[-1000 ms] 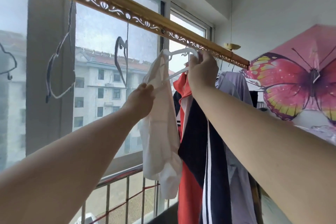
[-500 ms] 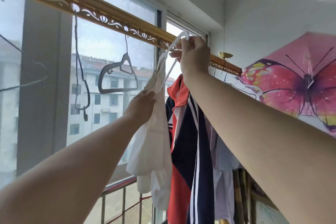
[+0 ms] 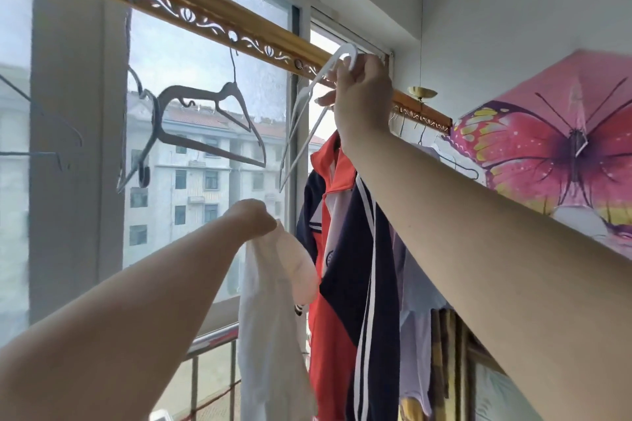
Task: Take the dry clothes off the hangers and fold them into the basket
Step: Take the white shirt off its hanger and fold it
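- Gold rail (image 3: 191, 15) runs across the window, sloping down to the right; a red-and-navy jacket (image 3: 342, 267) hangs under its far end.
- White garment (image 3: 270, 335) hangs straight down from my left hand (image 3: 254, 219), long axis vertical, hem cut off at the bottom edge.
- Bare white hanger (image 3: 304, 120) tilts steeply, hook up by the rail, lower end pointing down-left; my right hand (image 3: 362, 92) has its grip curled round the neck.
- Left grip bunches the garment's top; fingers hidden.
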A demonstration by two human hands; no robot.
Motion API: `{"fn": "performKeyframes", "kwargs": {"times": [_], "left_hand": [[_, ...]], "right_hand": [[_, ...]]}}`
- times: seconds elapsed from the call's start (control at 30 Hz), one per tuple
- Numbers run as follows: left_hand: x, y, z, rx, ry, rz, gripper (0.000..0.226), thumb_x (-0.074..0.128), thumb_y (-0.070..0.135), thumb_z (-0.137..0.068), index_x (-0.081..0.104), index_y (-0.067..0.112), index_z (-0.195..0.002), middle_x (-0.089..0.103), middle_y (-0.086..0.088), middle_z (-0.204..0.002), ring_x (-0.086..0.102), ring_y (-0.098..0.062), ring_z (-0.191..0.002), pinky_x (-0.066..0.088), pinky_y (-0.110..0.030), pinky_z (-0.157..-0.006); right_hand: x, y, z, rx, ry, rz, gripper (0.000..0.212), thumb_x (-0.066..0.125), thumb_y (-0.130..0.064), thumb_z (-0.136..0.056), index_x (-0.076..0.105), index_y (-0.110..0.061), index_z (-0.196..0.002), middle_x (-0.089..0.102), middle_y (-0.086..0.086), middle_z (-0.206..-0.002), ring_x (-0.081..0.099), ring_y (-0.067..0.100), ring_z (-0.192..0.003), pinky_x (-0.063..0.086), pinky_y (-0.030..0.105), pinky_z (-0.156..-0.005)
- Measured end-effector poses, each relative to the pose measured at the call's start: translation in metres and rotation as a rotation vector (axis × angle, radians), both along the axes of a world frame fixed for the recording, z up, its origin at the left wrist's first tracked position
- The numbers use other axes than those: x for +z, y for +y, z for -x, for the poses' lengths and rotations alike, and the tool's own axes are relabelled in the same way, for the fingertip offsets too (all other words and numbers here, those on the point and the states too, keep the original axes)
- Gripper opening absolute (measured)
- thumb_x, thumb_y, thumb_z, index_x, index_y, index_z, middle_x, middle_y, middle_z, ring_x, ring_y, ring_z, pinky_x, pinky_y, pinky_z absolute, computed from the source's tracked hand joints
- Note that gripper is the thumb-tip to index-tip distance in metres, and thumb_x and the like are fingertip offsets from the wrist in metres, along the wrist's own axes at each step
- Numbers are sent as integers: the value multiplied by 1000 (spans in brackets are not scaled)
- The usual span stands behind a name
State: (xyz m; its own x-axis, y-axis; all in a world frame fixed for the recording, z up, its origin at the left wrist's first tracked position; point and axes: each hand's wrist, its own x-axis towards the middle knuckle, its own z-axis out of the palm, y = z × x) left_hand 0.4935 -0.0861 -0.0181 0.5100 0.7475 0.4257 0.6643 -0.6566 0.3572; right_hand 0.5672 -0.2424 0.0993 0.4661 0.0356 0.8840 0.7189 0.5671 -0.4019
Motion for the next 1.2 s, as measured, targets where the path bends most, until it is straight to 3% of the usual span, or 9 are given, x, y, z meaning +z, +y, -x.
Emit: {"fn": "performKeyframes", "kwargs": {"times": [0.17,0.3,0.43,0.63,0.8,0.9,1.0,1.13,1.2], "left_hand": [[-17,-11,12,-191,-32,179,5,54,15,-83,59,13,-82,58,-5,-87,53,-19,-80,41,-24,-63],[-31,-25,24,-318,-3,239,22,53,7,-80,51,18,-60,48,0,-67,44,-15,-66,32,-22,-54],[-46,-33,36,-354,21,279,24,47,-5,-75,44,15,-62,44,1,-67,42,-14,-66,33,-20,-57],[-64,-44,57,-438,43,341,30,43,-4,-59,39,22,-44,33,4,-58,31,-15,-62,23,-24,-57],[-73,-56,62,-497,93,352,15,38,6,-43,38,20,-48,31,7,-55,30,-16,-65,22,-27,-58],[-76,-63,64,-504,92,323,16,37,4,-40,37,16,-51,30,5,-55,29,-16,-63,20,-27,-57],[-79,-65,67,-497,44,326,29,35,2,-38,46,0,-65,33,-2,-60,31,-18,-67,20,-26,-57],[-83,-65,67,-456,-47,332,48,35,0,-39,51,-13,-83,40,-8,-77,35,-19,-71,21,-24,-54],[-87,-63,66,-430,-110,334,51,35,0,-38,54,-11,-85,42,-9,-75,37,-19,-71,23,-24,-55]], "right_hand": [[-29,2,-1,-4,49,78,14,50,-8,-97,58,-6,-109,67,8,-106,70,13,-55,48,16,-44],[-65,0,-2,74,142,156,19,53,-1,-90,58,-13,-104,61,5,-111,68,12,-53,59,32,-63],[-116,-2,-3,155,240,291,24,50,4,-87,56,-18,-94,59,8,-101,68,20,-68,49,16,-51],[-208,0,-11,227,127,957,39,39,14,-78,67,-13,-76,65,0,-78,60,14,-77,46,15,-63],[-255,-5,-5,244,-128,1423,60,32,10,-75,70,-35,-87,67,-16,-85,62,4,-76,46,14,-60],[-275,-5,-8,173,-207,1461,50,30,6,-75,64,-31,-80,60,4,-97,54,19,-65,41,21,-50],[-282,-17,-13,146,-227,1493,41,35,7,-81,60,-24,-90,50,-2,-83,44,15,-58,36,16,-45],[-290,-28,-14,307,-94,1477,33,52,-11,-80,55,-36,-103,55,-1,-99,55,12,-79,46,22,-64],[-296,-32,-12,280,-248,1648,35,52,-19,-86,55,-36,-117,58,3,-115,61,19,-94,53,32,-83]]}}
